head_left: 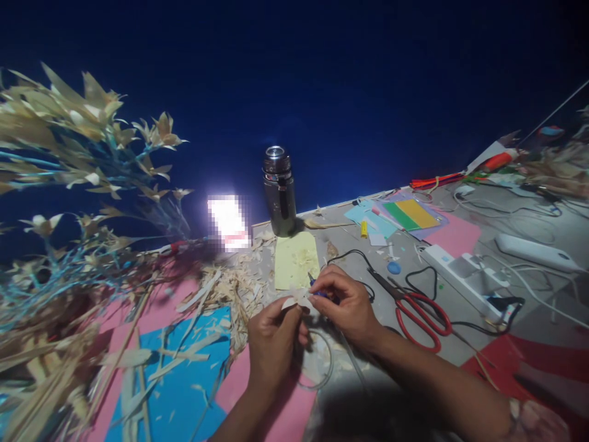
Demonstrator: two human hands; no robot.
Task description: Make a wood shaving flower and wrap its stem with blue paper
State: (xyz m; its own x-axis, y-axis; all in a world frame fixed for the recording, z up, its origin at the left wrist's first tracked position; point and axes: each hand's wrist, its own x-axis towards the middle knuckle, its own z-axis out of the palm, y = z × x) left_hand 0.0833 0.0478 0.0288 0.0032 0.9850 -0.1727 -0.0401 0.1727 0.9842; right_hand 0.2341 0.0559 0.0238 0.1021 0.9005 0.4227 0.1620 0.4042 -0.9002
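Note:
My left hand [275, 341] is closed, pinching a small pale flower of dried husk petals [297, 299] between thumb and fingers. Close against it, my right hand [347, 304] is closed round a blue tool with a dark pointed tip [312, 282]; most of it is hidden by the fingers, so its kind is unclear. My right fingertips are at the flower's edge. Below the hands lies a greyish loop of wire or tube [327, 368]. Just beyond them is a yellow sheet [288, 261] with scraps on it.
A dark flask [281, 205] stands at the back. Red-handled scissors [421, 319] and a white power strip [460, 282] with cables lie to the right. Husk strips [50, 380] cover the left side over a blue sheet [172, 380], beneath tall husk flowers [99, 116].

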